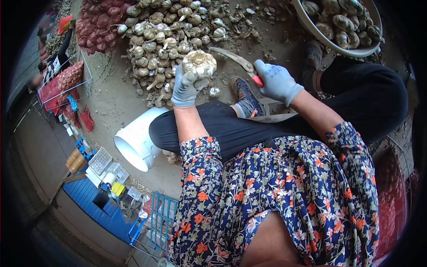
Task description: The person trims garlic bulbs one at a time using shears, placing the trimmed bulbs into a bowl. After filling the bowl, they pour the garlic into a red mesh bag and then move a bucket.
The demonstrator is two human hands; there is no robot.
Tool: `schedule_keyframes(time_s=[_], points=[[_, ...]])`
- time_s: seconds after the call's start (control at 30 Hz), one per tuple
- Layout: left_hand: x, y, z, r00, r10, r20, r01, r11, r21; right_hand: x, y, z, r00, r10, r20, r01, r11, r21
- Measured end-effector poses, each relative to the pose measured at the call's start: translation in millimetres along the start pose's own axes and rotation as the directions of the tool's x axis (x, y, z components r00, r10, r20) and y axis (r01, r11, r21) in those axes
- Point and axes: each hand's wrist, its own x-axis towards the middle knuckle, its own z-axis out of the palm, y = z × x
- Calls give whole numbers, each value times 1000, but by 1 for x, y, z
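Note:
A large garlic bulb (199,64), root side showing, is held up by my left hand (185,87), whose gloved fingers wrap its lower edge. My right hand (276,82), also in a grey glove, grips the red handle of a curved metal cutting tool (240,61). The tool's long curved blade points left, its tip close to the bulb's upper right but apart from it. Behind the bulb, a big heap of garlic (155,42) with short stems lies on the ground.
A round basin (302,20) of garlic stands at the top right. Red net sacks (100,26) lie at the top left. A white bucket (140,140) lies tipped beside my knee. Farther left are a person (53,66) and a cart frame with a red sack (62,86).

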Motion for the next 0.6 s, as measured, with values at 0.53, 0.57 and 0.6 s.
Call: schedule_keyframes(time_s=[0.53,0.57,0.6], points=[[7,15,8,992,-121,45,96,926,365,0,-12,-21,996,-37,86,58,967,-250],[7,17,11,990,-138,39,113,920,375,0,-11,-20,997,-64,51,75,961,-266],[8,19,15,988,-152,32,128,914,385,0,-9,-18,997,-63,54,75,961,-265]])
